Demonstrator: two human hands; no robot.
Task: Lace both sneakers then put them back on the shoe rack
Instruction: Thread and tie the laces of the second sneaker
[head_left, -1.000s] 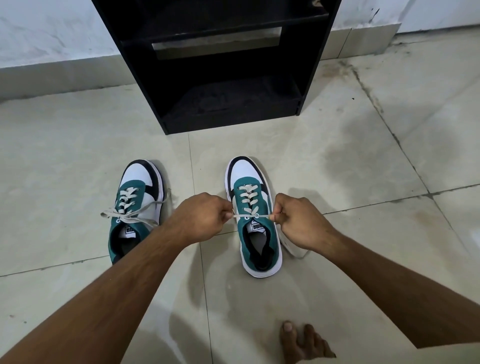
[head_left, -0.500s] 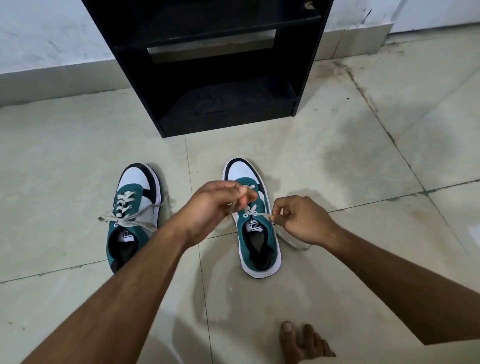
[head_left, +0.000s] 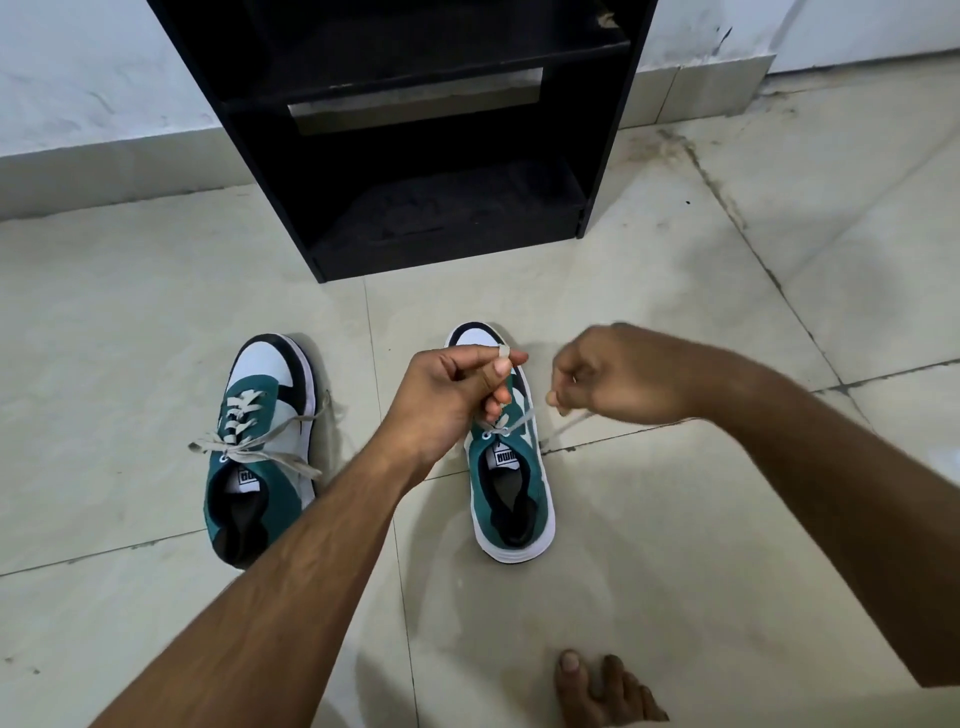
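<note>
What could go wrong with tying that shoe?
The left hand and right hand each pinch a lace end over the right sneaker; a slipping grip could loosen the start of the knot. The left sneaker has loose lace ends that could snag when it is lifted.

Shoe rack (head_left: 415, 130) standing on the floor (head_left: 727, 312) against the wall. Two sneakers lying in front of the rack, toes pointing toward it: left sneaker (head_left: 260, 447) off its left corner, right sneaker (head_left: 511, 488) before its middle. Bare foot (head_left: 597, 691) resting farthest from the rack.
</note>
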